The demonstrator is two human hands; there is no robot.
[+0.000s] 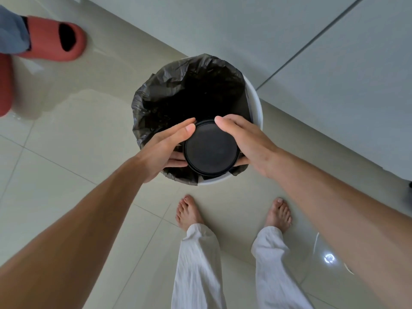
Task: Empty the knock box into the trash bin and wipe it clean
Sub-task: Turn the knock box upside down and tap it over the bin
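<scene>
A round black knock box (pixel 211 149) is turned upside down, its flat bottom facing me, over the near part of a white trash bin (pixel 256 101) lined with a black bag (pixel 169 85). My left hand (pixel 166 148) grips the box's left side and my right hand (pixel 243 139) grips its right side, thumbs on top, fingers underneath. The box's mouth and contents are hidden. The bag's inside is dark.
The bin stands on a glossy beige tiled floor (pixel 78 134) beside pale cabinet fronts (pixel 334 74). My bare feet (pixel 189 212) in white trousers are just in front of the bin. Another person's foot in a red slipper (pixel 55 39) stands at the far left.
</scene>
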